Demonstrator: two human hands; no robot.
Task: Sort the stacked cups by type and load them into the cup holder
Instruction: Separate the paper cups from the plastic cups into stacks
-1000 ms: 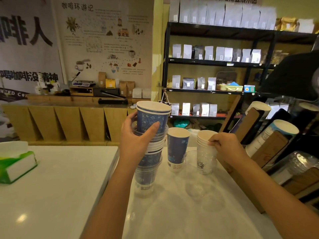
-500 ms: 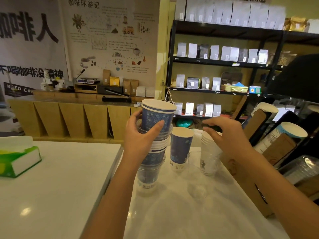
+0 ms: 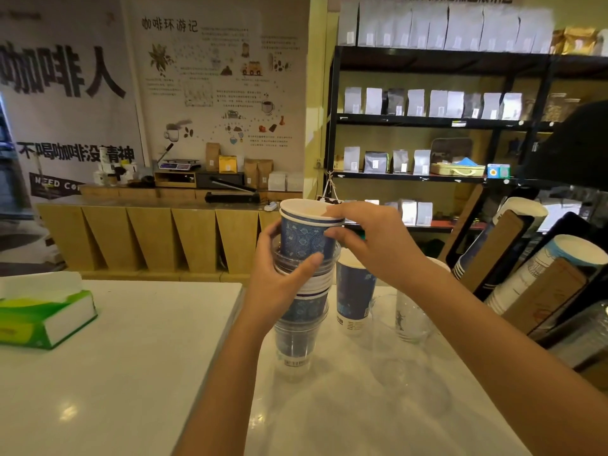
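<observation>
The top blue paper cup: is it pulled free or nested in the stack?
Nested: the top blue cup has its base inside a clear cup's rim; right hand pinches it.

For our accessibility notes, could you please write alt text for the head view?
A left hand steadies a mixed cup stack on a white counter while the right hand grips the top blue paper cup.

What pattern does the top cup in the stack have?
The top cup is blue with a paler floral pattern and a white rim; head view.
</observation>
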